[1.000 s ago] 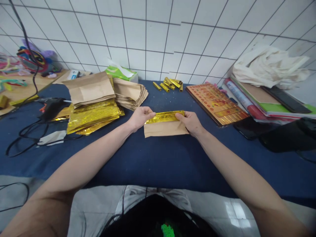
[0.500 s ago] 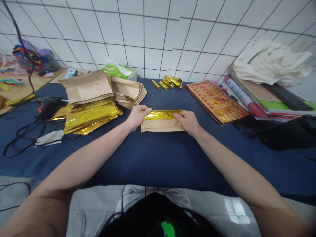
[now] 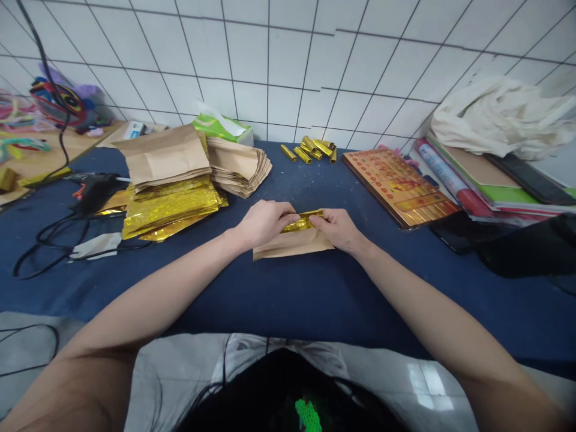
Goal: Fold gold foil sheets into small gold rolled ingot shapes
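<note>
A sheet of brown paper with a gold foil face (image 3: pixel 294 243) lies in front of me, its far edge folded over so that a gold strip shows. My left hand (image 3: pixel 269 223) is closed on the fold near its middle, covering the left part of the strip. At the right end, my right hand (image 3: pixel 338 229) pinches the same fold between thumb and fingers. Beyond the hands, several small rolled gold tubes (image 3: pixel 310 149) lie in a loose heap. To the left are stacked gold foil sheets (image 3: pixel 173 207) and brown paper sheets (image 3: pixel 168 157), some fanned out.
A glue gun (image 3: pixel 92 191) with a looped black cable lies at the left. Behind the stacks stands a green tissue pack (image 3: pixel 220 127). On the right are an orange-gold box (image 3: pixel 400 187), books (image 3: pixel 508 195) and a white cloth (image 3: pixel 499 117). Blue cloth (image 3: pixel 279 300) covers the table.
My left hand has moved from the sheet's left end toward the middle of the fold. The sheet has come slightly nearer and tilted, and less of the gold strip shows.
</note>
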Tool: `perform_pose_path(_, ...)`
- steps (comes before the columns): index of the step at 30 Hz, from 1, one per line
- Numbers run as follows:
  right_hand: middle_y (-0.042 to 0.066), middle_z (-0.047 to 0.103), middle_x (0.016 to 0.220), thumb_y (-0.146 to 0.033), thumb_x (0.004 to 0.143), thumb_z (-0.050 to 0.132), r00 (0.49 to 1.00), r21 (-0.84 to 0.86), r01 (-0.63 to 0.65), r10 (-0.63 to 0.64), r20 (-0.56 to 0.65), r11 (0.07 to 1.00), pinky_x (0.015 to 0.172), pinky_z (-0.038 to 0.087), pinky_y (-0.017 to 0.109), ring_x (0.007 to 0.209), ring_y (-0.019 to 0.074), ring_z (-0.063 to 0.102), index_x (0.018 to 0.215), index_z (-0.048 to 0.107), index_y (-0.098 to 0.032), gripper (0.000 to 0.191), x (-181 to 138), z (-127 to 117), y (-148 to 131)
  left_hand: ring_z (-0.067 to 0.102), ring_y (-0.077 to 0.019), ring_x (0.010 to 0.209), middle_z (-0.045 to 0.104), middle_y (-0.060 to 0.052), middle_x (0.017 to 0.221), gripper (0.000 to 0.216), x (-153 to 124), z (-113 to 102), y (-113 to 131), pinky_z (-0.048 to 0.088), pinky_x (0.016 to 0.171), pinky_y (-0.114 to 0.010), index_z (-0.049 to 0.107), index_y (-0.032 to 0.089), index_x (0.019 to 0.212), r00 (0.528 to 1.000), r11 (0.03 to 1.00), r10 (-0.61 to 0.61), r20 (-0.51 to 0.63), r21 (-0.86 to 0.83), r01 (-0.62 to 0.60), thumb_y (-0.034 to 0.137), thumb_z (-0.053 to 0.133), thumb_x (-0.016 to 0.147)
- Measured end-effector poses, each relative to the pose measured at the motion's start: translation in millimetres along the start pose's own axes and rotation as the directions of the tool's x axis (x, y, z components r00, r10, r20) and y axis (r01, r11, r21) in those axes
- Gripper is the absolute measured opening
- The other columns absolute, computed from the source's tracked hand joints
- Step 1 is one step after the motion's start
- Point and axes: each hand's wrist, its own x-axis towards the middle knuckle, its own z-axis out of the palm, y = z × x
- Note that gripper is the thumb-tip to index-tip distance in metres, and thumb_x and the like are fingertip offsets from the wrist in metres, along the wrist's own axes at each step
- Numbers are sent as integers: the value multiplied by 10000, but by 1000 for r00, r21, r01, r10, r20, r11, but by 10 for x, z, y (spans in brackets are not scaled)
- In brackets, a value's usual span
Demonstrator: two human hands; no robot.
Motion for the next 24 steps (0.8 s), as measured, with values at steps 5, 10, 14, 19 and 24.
perform_pose_path(5,-1,625,658,-388,783,524,989,-17,40,-37,143,999,555,422,239,610,120,552,720,644,-150,274,-58,78,-71,476,-97,587,579,19,627,255,-32,2,76,315,556,-217,628,162,750,996,985,33,78,-171,-19,315,448,845)
perform_pose_path(10,12,641,699,-461,750,575,975,161,-38,1,223,986,613,462,258,670,137,585,768,640,-149,319,-69,105,-82,432,-91,576,518,27,589,238,-2,-7,59,301,555,-222,587,149,678,995,978,-11,96,-204,31,272,443,822)
perform_pose_path(14,11,631,694,-495,719,603,966,233,-97,36,255,968,600,458,258,649,133,578,771,629,-154,346,-72,103,-91,408,-90,564,490,31,575,229,6,6,54,292,535,-222,578,152,667,995,960,-11,100,-276,38,295,463,805)
perform_pose_path(19,-44,472,563,-518,725,577,989,80,-19,7,146,997,463,315,214,504,74,417,641,542,-171,358,-76,110,-139,420,-88,553,499,33,580,221,-30,47,84,292,520,-214,554,160,631,994,950,9,111,-310,26,289,480,794)
perform_pose_path(24,-67,291,511,-536,764,502,993,10,31,-32,112,999,436,206,222,475,57,267,516,380,-190,443,-87,132,-156,416,-84,548,490,44,568,213,-43,60,99,288,523,-212,530,164,604,990,959,41,135,-284,-1,265,492,788)
